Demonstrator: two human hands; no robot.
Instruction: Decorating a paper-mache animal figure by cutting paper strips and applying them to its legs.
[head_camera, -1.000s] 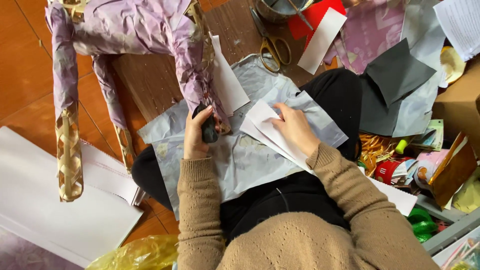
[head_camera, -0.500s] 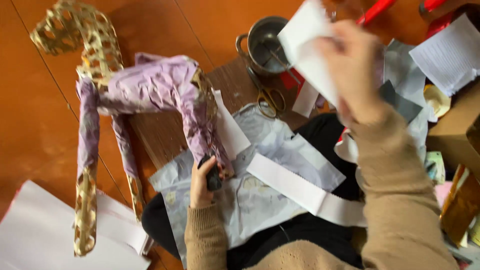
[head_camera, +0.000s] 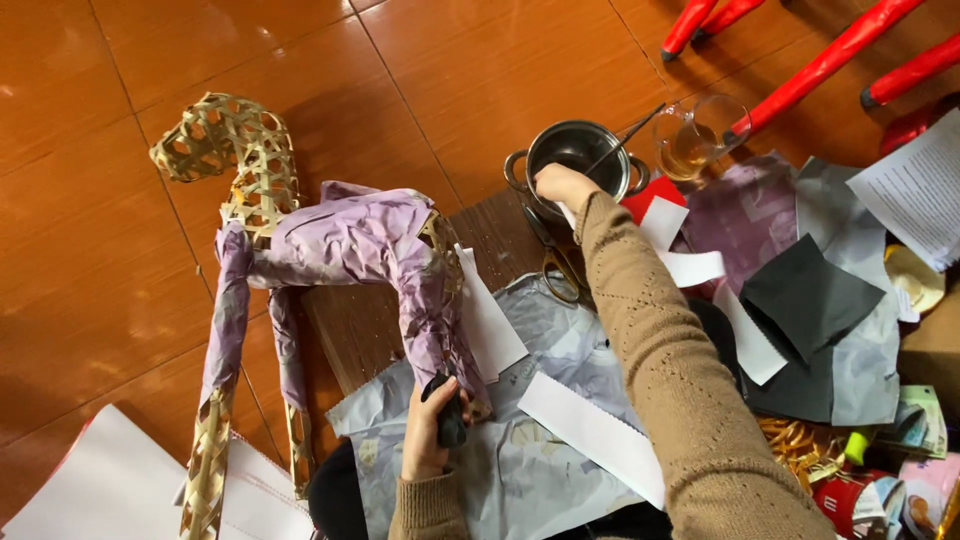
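A woven bamboo animal frame (head_camera: 245, 165), partly wrapped in crumpled purple paper (head_camera: 355, 240), lies on the floor. My left hand (head_camera: 430, 435) grips a small black object (head_camera: 448, 415) against the bottom of one wrapped leg. My right hand (head_camera: 560, 185) reaches over the rim of a small metal pot (head_camera: 520, 165), fingers closed; a bit of white paper strip (head_camera: 567, 214) shows under it. A thin stick (head_camera: 628, 132) leans in the pot.
Scissors (head_camera: 560, 268) lie by my right forearm. A glass cup of amber liquid (head_camera: 690, 140) stands beside the pot. White strips (head_camera: 590, 435), black paper (head_camera: 805, 295), grey sheets and scraps lie around me. Red legs (head_camera: 830, 60) cross the top right. White sheets (head_camera: 90, 490) lie bottom left.
My right hand lifted a white paper strip off my lap, raised it, then brought it down to the pot. The view swung up and left. My left hand stayed on the leg.
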